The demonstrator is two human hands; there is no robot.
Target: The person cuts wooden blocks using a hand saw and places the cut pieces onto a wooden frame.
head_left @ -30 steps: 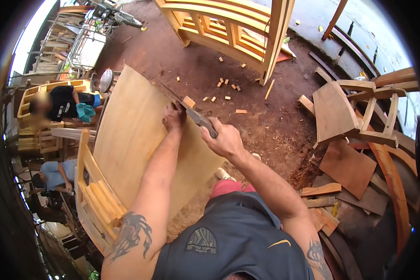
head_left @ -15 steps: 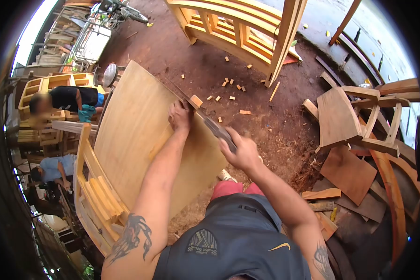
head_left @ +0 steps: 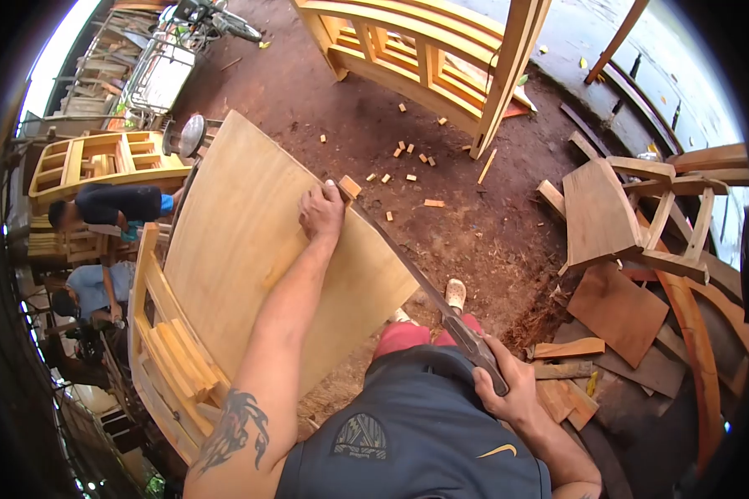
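Note:
My right hand (head_left: pixel 509 389) is wrapped around the handle of a handsaw (head_left: pixel 420 283), drawn back close to my right hip. The saw's long narrow blade slants away up and left, its far end beside a small wooden strip (head_left: pixel 349 188). My left hand (head_left: pixel 322 211) presses that strip down at the edge of a large plywood sheet (head_left: pixel 233 216). Only the strip's end shows, jutting past the sheet's edge; the fingers cover the remainder.
Several small wood offcuts (head_left: pixel 410 177) lie on the dirt floor. A slatted wooden frame (head_left: pixel 424 62) stands ahead, a wooden chair (head_left: pixel 603 212) and boards at right. Two people (head_left: pixel 116 204) are at the left beside more furniture frames (head_left: pixel 100 162).
My right hand has pulled the saw back toward my body, down and right. My left hand stays on the strip. A person at the left has shifted slightly downward in view.

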